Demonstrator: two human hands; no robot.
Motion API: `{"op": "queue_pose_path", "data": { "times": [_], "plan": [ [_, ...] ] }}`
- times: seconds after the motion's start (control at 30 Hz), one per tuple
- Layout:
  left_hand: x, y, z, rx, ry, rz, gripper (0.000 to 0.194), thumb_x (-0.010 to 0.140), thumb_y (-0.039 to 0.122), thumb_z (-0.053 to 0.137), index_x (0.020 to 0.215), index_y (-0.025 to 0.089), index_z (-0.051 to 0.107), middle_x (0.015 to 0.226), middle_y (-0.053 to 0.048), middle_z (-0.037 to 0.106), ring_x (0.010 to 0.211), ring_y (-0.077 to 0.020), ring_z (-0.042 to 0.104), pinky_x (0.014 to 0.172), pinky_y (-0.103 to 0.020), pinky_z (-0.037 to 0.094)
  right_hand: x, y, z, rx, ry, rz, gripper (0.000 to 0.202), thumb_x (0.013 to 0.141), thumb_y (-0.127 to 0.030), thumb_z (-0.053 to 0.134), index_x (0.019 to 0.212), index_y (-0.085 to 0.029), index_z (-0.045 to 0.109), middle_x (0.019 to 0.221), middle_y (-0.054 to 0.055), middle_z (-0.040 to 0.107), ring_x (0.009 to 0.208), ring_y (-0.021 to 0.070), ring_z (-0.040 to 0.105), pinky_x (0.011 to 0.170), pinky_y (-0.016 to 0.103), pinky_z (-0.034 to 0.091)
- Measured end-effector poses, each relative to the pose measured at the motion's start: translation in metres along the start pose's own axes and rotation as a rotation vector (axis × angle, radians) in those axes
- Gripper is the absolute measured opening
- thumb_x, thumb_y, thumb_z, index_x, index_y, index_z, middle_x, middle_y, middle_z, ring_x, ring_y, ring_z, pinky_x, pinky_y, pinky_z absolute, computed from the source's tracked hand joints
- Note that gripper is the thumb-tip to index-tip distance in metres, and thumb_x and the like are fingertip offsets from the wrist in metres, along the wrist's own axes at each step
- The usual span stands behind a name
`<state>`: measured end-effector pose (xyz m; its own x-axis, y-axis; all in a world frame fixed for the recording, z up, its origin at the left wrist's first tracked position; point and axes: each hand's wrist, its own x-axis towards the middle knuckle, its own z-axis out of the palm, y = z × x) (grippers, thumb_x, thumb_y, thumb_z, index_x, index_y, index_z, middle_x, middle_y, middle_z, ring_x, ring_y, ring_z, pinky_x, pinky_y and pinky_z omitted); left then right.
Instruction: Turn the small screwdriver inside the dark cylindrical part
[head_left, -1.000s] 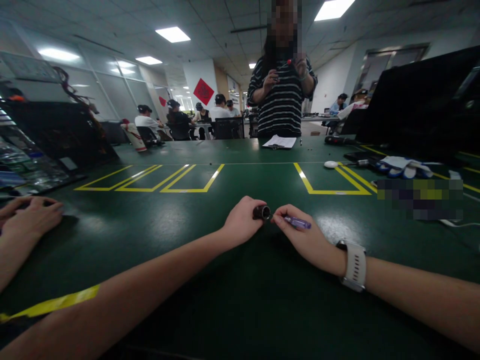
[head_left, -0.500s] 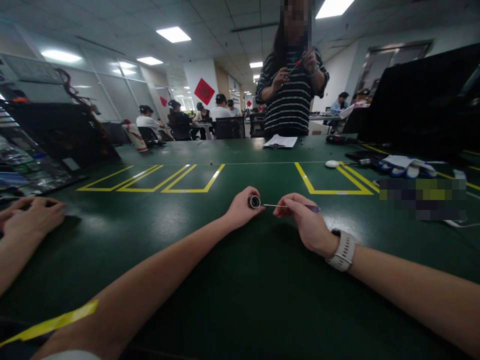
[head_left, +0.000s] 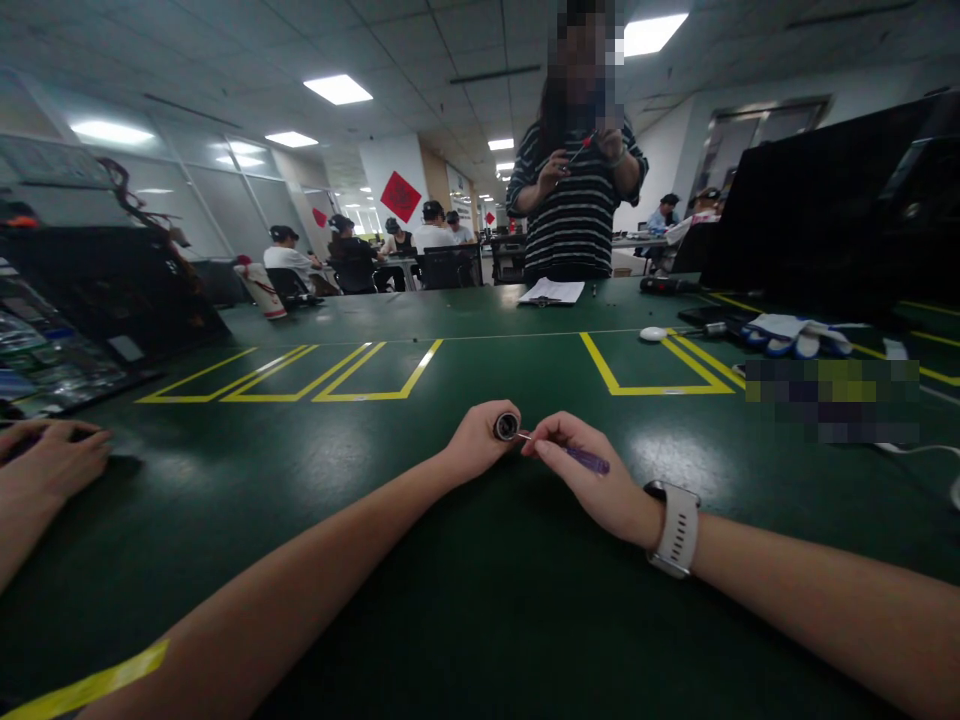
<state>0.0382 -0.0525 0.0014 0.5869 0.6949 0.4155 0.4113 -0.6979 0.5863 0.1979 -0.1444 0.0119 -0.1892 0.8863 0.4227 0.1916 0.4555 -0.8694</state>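
My left hand is closed around a small dark cylinder with a bright metal rim, its round open end facing me. Between the fingers and thumb of my right hand is a screwdriver with a purple handle and a thin metal shaft. The shaft points left, its end at the cylinder's right side by my left fingers. Whether the tip touches the cylinder I cannot tell. Both hands are above the green table.
Another person's hand rests at the far left. Yellow tape outlines mark the table. A clipboard with papers lies at the back, before a standing person. White-and-blue gloves and a white oval object are at right.
My right hand has moved left toward my left hand, its fingers now nearer the screwdriver's tip and more of the purple handle showing. The whole view has shifted slightly.
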Motion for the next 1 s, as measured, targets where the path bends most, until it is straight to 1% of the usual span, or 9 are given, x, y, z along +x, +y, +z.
{"op": "queue_pose_path", "data": {
  "times": [0.13, 0.27, 0.47, 0.67, 0.77, 0.93, 1.0],
  "plan": [
    [0.0, 0.003, -0.001, 0.032, 0.005, -0.017, 0.007, 0.065, 0.019, 0.058, 0.065, 0.015, 0.052, 0.062, 0.003, 0.051, 0.061, -0.0105, 0.047, 0.057, -0.023, 0.036, 0.001, -0.001, 0.002, -0.023, 0.004, 0.002, 0.011, 0.084, -0.025, 0.048, 0.086, -0.018, 0.057, 0.086, 0.003, 0.061, 0.081, 0.0153, 0.057, 0.076, 0.034, 0.045],
    [0.0, 0.006, -0.002, 0.018, 0.02, -0.022, 0.006, 0.064, 0.018, 0.057, 0.065, 0.016, 0.052, 0.062, 0.003, 0.051, 0.061, -0.0107, 0.047, 0.057, -0.023, 0.036, 0.001, -0.003, 0.002, -0.008, -0.038, 0.035, 0.013, 0.084, -0.027, 0.049, 0.089, -0.018, 0.057, 0.088, 0.003, 0.061, 0.08, 0.015, 0.056, 0.075, 0.033, 0.046],
    [-0.002, 0.007, -0.003, -0.015, 0.002, -0.002, 0.009, 0.065, 0.021, 0.059, 0.067, 0.016, 0.052, 0.066, 0.003, 0.051, 0.064, -0.0113, 0.049, 0.06, -0.023, 0.038, 0.003, -0.001, -0.001, 0.047, -0.049, 0.056, 0.016, 0.084, -0.029, 0.051, 0.09, -0.017, 0.059, 0.085, 0.003, 0.06, 0.078, 0.0145, 0.056, 0.072, 0.032, 0.045],
    [-0.002, 0.006, -0.003, -0.025, -0.02, 0.028, 0.011, 0.068, 0.024, 0.059, 0.072, 0.016, 0.052, 0.069, 0.001, 0.053, 0.065, -0.0119, 0.05, 0.06, -0.024, 0.039, 0.003, 0.006, -0.003, 0.131, -0.091, 0.036, 0.017, 0.083, -0.031, 0.054, 0.092, -0.019, 0.061, 0.092, 0.003, 0.061, 0.087, 0.0155, 0.057, 0.079, 0.034, 0.044],
    [-0.003, 0.006, -0.004, -0.012, -0.029, 0.032, 0.015, 0.067, 0.025, 0.061, 0.076, 0.016, 0.053, 0.073, 0.001, 0.055, 0.068, -0.0126, 0.051, 0.061, -0.024, 0.04, 0.003, 0.006, -0.004, 0.173, -0.114, 0.036, 0.015, 0.082, -0.029, 0.055, 0.092, -0.019, 0.062, 0.094, 0.003, 0.062, 0.088, 0.0156, 0.057, 0.081, 0.034, 0.044],
    [-0.001, 0.005, -0.004, 0.009, -0.034, 0.03, 0.024, 0.063, 0.026, 0.066, 0.081, 0.015, 0.055, 0.08, -0.002, 0.058, 0.073, -0.0142, 0.053, 0.066, -0.026, 0.042, 0.005, 0.008, -0.005, 0.209, -0.124, 0.068, 0.014, 0.081, -0.029, 0.056, 0.087, -0.018, 0.063, 0.089, 0.002, 0.062, 0.084, 0.0156, 0.057, 0.078, 0.033, 0.044],
    [0.0, 0.005, -0.003, 0.016, -0.066, 0.017, 0.022, 0.062, 0.025, 0.066, 0.079, 0.015, 0.056, 0.078, -0.001, 0.058, 0.071, -0.0138, 0.053, 0.064, -0.025, 0.042, 0.005, 0.009, -0.005, 0.22, -0.117, 0.085, 0.013, 0.08, -0.028, 0.057, 0.084, -0.018, 0.064, 0.086, 0.002, 0.062, 0.082, 0.0157, 0.057, 0.076, 0.032, 0.044]
  ]
}}
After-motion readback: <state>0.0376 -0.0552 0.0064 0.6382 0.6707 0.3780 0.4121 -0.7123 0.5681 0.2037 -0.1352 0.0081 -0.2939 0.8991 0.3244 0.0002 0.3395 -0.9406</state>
